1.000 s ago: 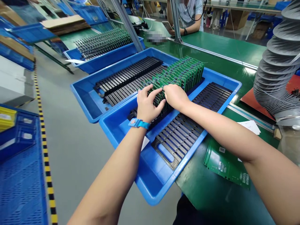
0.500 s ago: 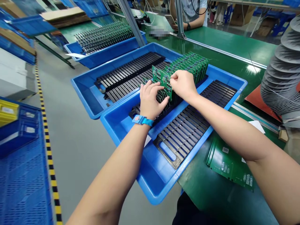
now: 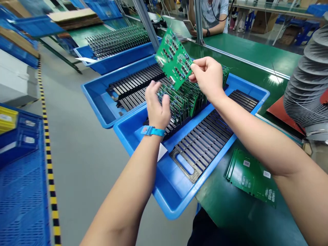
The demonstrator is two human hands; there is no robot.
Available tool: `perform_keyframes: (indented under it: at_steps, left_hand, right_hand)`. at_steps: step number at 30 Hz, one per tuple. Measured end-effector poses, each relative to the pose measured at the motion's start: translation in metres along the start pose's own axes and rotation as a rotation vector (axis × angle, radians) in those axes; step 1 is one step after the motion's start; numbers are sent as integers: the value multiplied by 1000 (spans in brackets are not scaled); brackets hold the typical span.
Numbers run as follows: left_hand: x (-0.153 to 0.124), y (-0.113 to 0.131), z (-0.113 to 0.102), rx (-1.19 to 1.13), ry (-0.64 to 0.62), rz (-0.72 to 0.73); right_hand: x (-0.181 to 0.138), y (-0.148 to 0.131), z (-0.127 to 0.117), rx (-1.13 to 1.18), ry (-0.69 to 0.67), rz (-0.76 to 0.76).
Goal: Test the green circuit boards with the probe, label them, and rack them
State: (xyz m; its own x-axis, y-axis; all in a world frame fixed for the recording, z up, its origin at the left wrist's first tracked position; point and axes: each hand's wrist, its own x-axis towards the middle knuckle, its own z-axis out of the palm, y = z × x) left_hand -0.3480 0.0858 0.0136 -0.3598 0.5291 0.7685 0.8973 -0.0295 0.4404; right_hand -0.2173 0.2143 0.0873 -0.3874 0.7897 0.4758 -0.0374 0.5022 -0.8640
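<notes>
My right hand [image 3: 208, 78] pinches a green circuit board [image 3: 173, 58] by its edge and holds it tilted above a row of upright green boards [image 3: 187, 97]. That row stands in a black slotted rack inside the near blue tray [image 3: 174, 194]. My left hand [image 3: 156, 108], with a blue wrist strap [image 3: 152, 131], rests its curled fingers on the near end of the row, holding nothing that I can see. A second black slotted rack [image 3: 210, 136] lies without boards in the same tray to the right.
A second blue tray [image 3: 96, 99] with black racks sits behind, and a third blue tray [image 3: 118, 61] beyond holds grey parts. Flat green boards [image 3: 252, 177] lie on the green bench at right. A grey ribbed duct [image 3: 307, 82] hangs there. Another person [image 3: 212, 15] stands across the bench.
My right hand has pulled one board up out of the row and lifted it clear, tilting it. My left hand stayed on the near boards.
</notes>
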Motion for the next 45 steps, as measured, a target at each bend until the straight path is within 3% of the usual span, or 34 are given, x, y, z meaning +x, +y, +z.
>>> perform_keyframes:
  at_steps: [4,7,11,16,21,24,26,30,34,36,45]
  left_hand:
    - [2,-17,-18,-15,301,-171]
    - [0,-30,-28,7,370,-258]
    - [-5,-38,-24,-4,225,-313]
    - [-8,-40,-9,-47,-16,-325]
    - [-9,-45,-6,-19,-57,-357]
    - [-9,-44,-8,7,-53,-332]
    - [-7,-39,-11,27,-30,-298]
    - [-3,-15,-14,53,-36,-168]
    - [-1,12,-5,154,-296,98]
    - [-1,18,1,178,-375,139]
    - [-4,10,5,148,-301,109]
  right_hand:
    - [-29,-21,16,-115,-89,-121]
    - [-58,-27,31,-336,-224,-167]
    - [-81,-26,43,-647,-429,-157]
    - [-85,-29,50,-734,-500,-164]
    - [-88,-30,54,-761,-547,-207]
    - [-76,-30,42,-765,-557,-216]
    - [-61,-27,24,-763,-497,-210]
    - [-41,-7,-16,-780,-164,-76]
    - [-55,17,-19,-758,-298,27]
    - [-63,22,-11,-711,-325,23]
    - [-44,23,13,-565,-329,10]
